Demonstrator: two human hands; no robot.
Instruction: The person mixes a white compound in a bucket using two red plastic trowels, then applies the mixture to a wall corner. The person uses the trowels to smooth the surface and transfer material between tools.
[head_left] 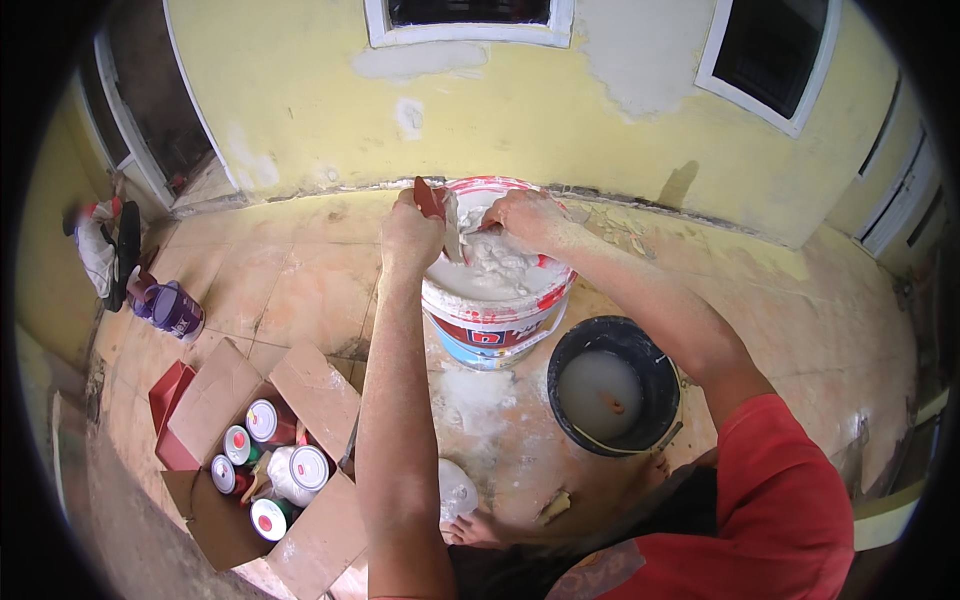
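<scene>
A white plastic bucket with red smears and a label stands in front of me, filled with thick white putty. Over its left rim my left hand is closed on a red scraper, whose lower part is coated in putty. My right hand reaches over the far right side of the bucket, its fingers closed around a small red tool. Most of that tool is hidden by the fingers and the putty, and its tip points into the bucket.
A black bucket of cloudy water stands near right. At left, an open cardboard box holds several paint cans beside a red tray. A purple bucket stands farther left. The patched yellow wall rises behind.
</scene>
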